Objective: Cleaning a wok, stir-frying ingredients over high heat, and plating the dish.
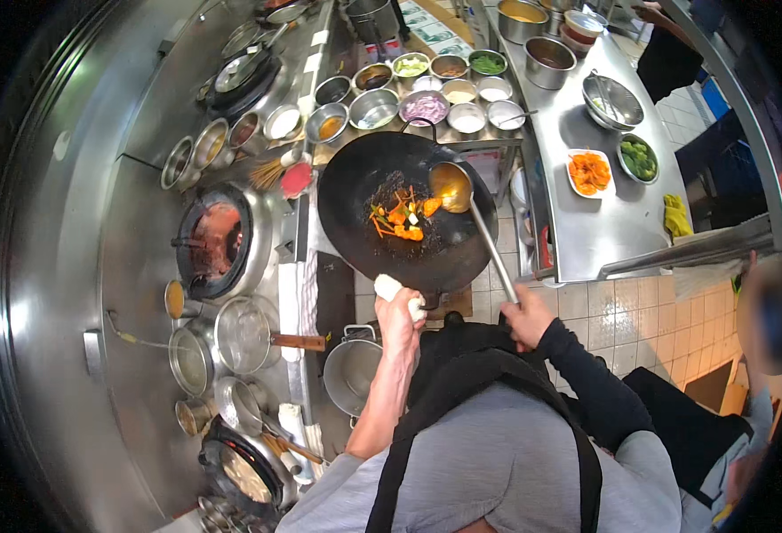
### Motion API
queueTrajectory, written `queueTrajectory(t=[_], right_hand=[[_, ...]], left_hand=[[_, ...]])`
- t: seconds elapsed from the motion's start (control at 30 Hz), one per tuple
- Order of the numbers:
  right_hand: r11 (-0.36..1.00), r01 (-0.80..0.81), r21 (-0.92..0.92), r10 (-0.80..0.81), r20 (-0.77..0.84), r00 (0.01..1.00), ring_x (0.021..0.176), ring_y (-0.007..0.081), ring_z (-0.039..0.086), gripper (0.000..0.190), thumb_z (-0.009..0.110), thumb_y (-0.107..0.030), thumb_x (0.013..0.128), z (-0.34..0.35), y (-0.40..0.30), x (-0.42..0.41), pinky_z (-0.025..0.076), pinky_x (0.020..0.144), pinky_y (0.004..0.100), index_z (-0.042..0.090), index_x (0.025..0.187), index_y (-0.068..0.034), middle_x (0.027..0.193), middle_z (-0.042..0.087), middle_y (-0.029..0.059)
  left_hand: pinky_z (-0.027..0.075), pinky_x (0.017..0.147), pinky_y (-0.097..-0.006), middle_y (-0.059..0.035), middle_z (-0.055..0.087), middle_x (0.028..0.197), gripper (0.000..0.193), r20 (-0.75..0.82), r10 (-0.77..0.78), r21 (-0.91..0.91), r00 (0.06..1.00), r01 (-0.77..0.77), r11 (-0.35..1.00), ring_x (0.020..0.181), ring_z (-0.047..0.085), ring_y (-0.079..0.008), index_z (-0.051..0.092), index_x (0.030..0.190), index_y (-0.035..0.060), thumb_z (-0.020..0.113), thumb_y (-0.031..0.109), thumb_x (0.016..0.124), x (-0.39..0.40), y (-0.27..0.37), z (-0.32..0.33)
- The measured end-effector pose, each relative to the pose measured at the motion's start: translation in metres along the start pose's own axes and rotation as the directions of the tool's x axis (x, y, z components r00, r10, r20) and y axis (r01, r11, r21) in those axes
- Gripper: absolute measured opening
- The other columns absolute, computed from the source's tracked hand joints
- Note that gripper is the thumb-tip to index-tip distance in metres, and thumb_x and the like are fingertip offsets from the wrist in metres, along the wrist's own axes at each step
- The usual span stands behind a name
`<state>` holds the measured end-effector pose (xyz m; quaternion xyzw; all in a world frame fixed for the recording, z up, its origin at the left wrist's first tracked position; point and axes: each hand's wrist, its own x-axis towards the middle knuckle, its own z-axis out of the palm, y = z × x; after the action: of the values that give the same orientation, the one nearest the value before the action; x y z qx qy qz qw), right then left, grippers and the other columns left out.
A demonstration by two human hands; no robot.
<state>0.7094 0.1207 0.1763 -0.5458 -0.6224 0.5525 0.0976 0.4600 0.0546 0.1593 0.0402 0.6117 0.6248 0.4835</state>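
My left hand [401, 316] grips a folded white cloth [389, 288] at the near rim of a black wok [358, 170]. The wok is held up off the burner, tilted, beside the stove. Inside it lie orange pieces and thin strips of food [401, 216], with a few green and pale bits. My right hand [527, 318] is closed around the handle of a long metal ladle [491, 243]. The ladle's bowl rests over the wok's right side, touching or close to an orange piece.
A glowing wok burner [214, 236] is on the left, with a wire strainer [243, 334] nearer me. Several metal bowls of ingredients stand beyond the wok, including sliced onion [424, 106]. On the right steel counter [567, 243] sits a white plate [609, 192] of orange food. Another person [684, 426] is at lower right.
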Motion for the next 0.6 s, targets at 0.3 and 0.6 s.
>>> queueTrajectory(t=[0.3,0.6], right_hand=[[0.556,-0.630,0.543,0.021,0.748,0.663,0.043,0.0035,0.035,0.026,0.051,-0.014,0.103,-0.014,-0.083,-0.016,0.029,0.032,0.0218,0.051,0.128,-0.007,0.068,0.042,-0.0027],[0.582,-0.652,0.487,0.084,0.761,0.644,0.046,0.0022,0.035,0.028,0.050,-0.012,0.103,-0.004,-0.043,-0.014,0.027,0.035,0.0203,0.053,0.130,-0.006,0.072,0.043,-0.0005]], left_hand=[[0.035,0.034,-0.0259,-0.0075,0.057,0.073,0.026,-0.166,0.034,0.064,0.985,-0.024,0.998,0.046,0.050,-0.0141,0.047,0.098,0.0049,0.063,0.002,0.079,-0.002,-0.015,-0.023],[0.035,0.035,-0.0239,-0.0164,0.063,0.069,0.008,-0.031,-0.224,-0.150,0.974,0.218,0.964,0.046,0.053,-0.0165,0.056,0.083,-0.0020,0.059,0.004,0.086,-0.052,-0.005,-0.088]])
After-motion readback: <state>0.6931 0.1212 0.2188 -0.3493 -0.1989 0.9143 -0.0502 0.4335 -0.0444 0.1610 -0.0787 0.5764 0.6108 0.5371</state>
